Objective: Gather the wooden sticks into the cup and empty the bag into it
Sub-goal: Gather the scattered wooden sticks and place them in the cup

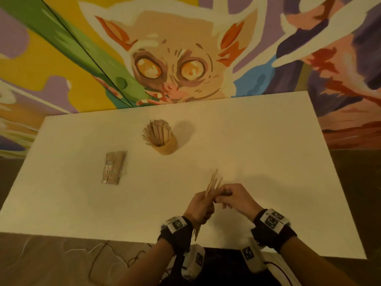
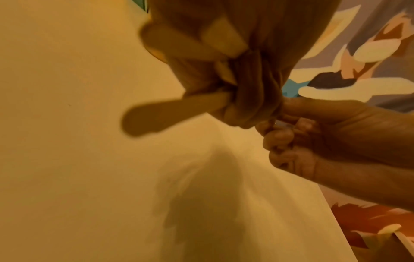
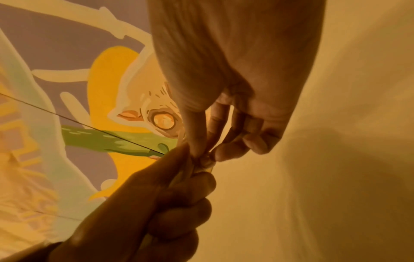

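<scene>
A tan cup (image 1: 167,145) packed with wooden sticks (image 1: 157,132) stands on the white table (image 1: 257,141), toward its far middle. A clear bag (image 1: 113,167) of more sticks lies flat to its left. Above the table's near edge my left hand (image 1: 201,207) grips a small bundle of sticks (image 1: 213,183) whose ends fan out above and below the fist. My right hand (image 1: 231,196) meets it and pinches the bundle with thumb and fingertips. In the left wrist view a stick end (image 2: 156,115) pokes out of the fist. The right wrist view shows my right fingers (image 3: 201,141) pinching at the bundle.
A painted mural wall (image 1: 185,48) rises right behind the table's far edge. Thin cables (image 1: 107,256) lie on the grey floor at the lower left. Bare tabletop spreads to the right of the cup and hands.
</scene>
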A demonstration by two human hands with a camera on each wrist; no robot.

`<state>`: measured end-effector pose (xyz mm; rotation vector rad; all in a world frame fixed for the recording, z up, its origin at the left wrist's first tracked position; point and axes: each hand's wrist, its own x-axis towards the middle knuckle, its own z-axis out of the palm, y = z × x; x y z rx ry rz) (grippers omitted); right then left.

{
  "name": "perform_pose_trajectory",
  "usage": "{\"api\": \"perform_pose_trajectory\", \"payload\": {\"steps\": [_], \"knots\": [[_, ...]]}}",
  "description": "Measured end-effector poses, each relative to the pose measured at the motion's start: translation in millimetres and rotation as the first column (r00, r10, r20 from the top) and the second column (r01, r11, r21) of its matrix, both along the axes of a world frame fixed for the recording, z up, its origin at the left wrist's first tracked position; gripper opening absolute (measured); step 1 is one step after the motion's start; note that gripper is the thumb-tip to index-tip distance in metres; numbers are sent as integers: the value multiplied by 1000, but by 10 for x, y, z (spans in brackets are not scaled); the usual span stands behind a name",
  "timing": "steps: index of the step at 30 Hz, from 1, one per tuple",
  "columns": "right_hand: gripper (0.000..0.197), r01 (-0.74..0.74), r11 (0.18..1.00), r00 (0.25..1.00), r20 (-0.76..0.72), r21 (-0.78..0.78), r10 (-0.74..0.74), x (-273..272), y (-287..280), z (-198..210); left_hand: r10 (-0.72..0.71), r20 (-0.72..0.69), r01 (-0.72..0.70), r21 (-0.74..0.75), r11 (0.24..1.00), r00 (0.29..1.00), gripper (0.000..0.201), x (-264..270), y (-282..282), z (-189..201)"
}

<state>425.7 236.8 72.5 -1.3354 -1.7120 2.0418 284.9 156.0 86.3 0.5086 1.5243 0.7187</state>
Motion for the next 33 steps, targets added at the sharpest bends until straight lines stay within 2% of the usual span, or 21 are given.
{"api": "perform_pose_trajectory", "payload": {"steps": [3,6,7,8,10,11,13,15,17,18,20,21,23,25,28,33], "knots": [[10,-34,998,999,-18,-50,33,-142,37,54,-105,-53,106,15,994,993,34,-207,-59,75],[24,191,947,969,-103,-259,-224,-284,140,182,-240,-148,237,-34,971,959,30,-433,-126,144],[30,234,924,954,-112,-302,-279,-344,175,233,-301,-215,297,-50,953,929,33,-494,-134,157],[36,227,928,958,-101,-294,-267,-420,198,274,-370,-299,366,-69,928,880,35,-552,-132,172],[44,83,984,996,-29,-155,-88,-631,167,350,-454,-430,468,-78,880,781,36,-653,-99,221],[43,-23,998,999,27,-51,25,-761,111,360,-456,-467,483,-68,873,758,35,-704,-69,248],[31,-192,970,972,162,148,167,-1022,-33,325,-429,-490,459,-64,886,759,34,-827,-11,283],[20,-231,934,956,242,271,166,-1219,-137,293,-410,-493,432,-77,899,767,34,-968,1,277],[15,-189,933,972,192,306,134,-1360,-197,312,-383,-502,402,-76,913,776,17,-1129,-41,240],[15,-173,937,978,164,304,127,-1427,-214,321,-353,-498,372,-64,926,792,29,-1219,-77,189],[19,-149,958,985,122,246,122,-1552,-240,329,-295,-472,317,-33,948,831,77,-1377,-155,104],[23,-150,968,985,111,200,130,-1617,-255,324,-276,-458,303,-16,953,845,94,-1448,-193,61],[26,-182,977,979,110,113,169,-1745,-264,338,-268,-404,299,14,954,875,107,-1581,-247,-21],[23,-216,976,974,77,22,214,-1856,-266,358,-261,-349,294,44,955,900,110,-1704,-310,-81],[17,-220,974,976,-9,-58,219,-1993,-321,327,-258,-313,293,69,954,914,99,-1860,-404,-136],[18,-150,978,989,-14,-145,150,-2152,-449,175,-286,-121,291,22,957,951,44,-2185,-548,-92]]}}
